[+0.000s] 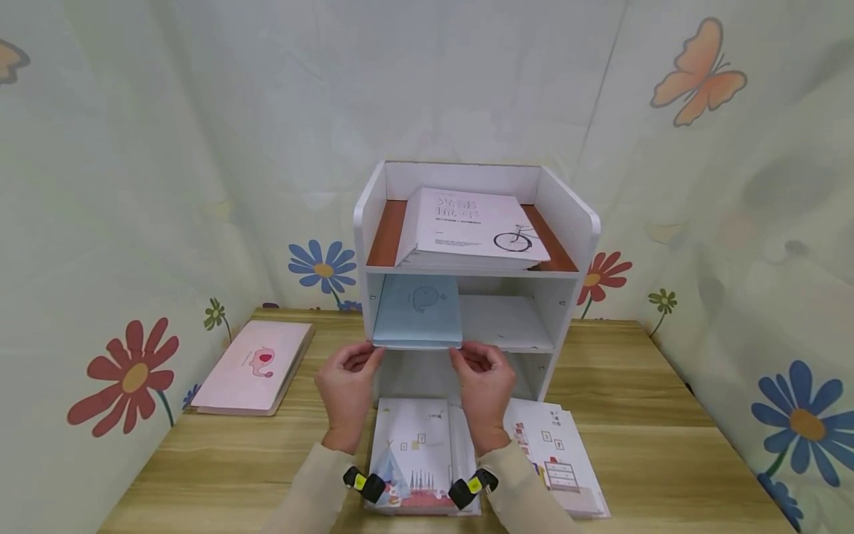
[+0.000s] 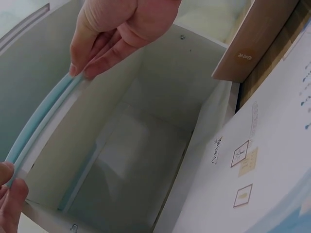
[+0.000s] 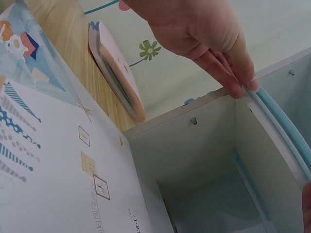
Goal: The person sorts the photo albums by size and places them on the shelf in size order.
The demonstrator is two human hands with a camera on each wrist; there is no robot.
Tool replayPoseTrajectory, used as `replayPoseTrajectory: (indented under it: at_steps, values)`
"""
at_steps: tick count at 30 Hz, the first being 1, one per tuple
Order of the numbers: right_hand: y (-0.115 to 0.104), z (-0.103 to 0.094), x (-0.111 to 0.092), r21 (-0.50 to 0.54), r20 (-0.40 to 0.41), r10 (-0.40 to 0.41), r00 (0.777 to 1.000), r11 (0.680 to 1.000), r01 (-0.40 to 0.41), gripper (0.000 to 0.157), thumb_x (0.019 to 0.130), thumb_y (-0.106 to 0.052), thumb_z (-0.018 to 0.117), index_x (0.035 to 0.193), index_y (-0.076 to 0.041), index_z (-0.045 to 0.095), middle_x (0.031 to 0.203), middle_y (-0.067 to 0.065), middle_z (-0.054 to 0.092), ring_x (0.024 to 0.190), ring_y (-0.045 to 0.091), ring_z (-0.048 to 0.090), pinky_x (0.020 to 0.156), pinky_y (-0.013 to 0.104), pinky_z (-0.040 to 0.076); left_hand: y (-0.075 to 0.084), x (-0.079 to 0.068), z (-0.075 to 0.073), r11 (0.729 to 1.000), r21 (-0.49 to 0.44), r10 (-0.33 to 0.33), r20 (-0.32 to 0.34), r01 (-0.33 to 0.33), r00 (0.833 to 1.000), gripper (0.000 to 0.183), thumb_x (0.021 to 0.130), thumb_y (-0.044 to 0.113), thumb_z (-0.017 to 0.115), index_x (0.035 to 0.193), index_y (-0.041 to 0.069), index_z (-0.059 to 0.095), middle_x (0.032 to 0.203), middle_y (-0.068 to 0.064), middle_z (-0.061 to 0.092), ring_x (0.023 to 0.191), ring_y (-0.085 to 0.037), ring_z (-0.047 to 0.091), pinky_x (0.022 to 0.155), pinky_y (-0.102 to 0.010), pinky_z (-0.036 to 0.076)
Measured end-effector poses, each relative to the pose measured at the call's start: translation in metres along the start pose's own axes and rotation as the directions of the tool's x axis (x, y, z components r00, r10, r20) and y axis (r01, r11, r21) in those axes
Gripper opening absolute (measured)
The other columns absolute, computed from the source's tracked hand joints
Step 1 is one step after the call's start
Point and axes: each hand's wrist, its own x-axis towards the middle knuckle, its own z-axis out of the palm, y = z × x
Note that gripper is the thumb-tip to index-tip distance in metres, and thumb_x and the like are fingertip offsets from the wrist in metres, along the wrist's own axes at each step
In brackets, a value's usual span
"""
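A light blue album [image 1: 418, 308] with an elephant drawing lies flat on the left part of the middle shelf of a white shelf unit [image 1: 560, 311]. My left hand [image 1: 348, 386] pinches its front left corner between thumb and fingers. At the front right corner my right hand [image 1: 485, 386] pinches it the same way. In the left wrist view the right hand [image 2: 126, 29] is at the top, and part of the left hand [image 2: 13, 199] shows at the edge. The album's blue front edge [image 3: 282, 124] runs along the shelf board in the right wrist view.
A pile of white books [image 1: 477, 222] lies on the top shelf. On the wooden table [image 1: 640, 445], a pink album [image 1: 256, 367] rests to the left. Illustrated white books [image 1: 414, 430] and another white book [image 1: 567, 463] lie before the unit, beneath my forearms.
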Motion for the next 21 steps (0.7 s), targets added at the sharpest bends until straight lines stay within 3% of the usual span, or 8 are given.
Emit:
replayPoseTrajectory:
  at_steps: [5,12,21]
  values:
    - [0.017,-0.002,0.001,0.002,0.007,0.024,1.000,1.000,-0.024,0.023,0.082,-0.010,0.087,0.100,-0.002,0.076,0.099,0.015,0.073,0.089,0.026,0.074,0.078,0.014,0.060,-0.001,-0.001,-0.003,1.000,-0.012,-0.023,0.014,0.024,1.000,0.024,0.082,0.024,0.087,0.099,0.009,0.078,0.096,-0.006,0.078,0.084,-0.018,0.077,0.074,-0.016,0.060]
    - [0.011,-0.004,-0.005,-0.011,0.048,0.070,0.996,0.998,-0.070,0.024,0.085,-0.003,0.082,0.106,0.004,0.073,0.105,0.018,0.072,0.095,0.030,0.072,0.080,0.015,0.060,-0.002,-0.003,-0.010,1.000,-0.008,-0.006,0.030,0.007,1.000,0.025,0.082,0.022,0.088,0.101,0.009,0.079,0.097,-0.008,0.078,0.084,-0.021,0.076,0.074,-0.015,0.060]
    - [0.016,-0.004,-0.016,0.008,0.101,0.039,0.994,0.999,-0.040,0.022,0.083,-0.019,0.087,0.101,-0.009,0.078,0.101,0.011,0.076,0.090,0.020,0.074,0.077,0.018,0.061,0.001,-0.006,-0.023,0.995,0.097,0.031,0.052,-0.036,0.998,0.024,0.084,0.019,0.086,0.102,0.006,0.078,0.097,-0.007,0.077,0.083,-0.020,0.076,0.073,-0.010,0.058]
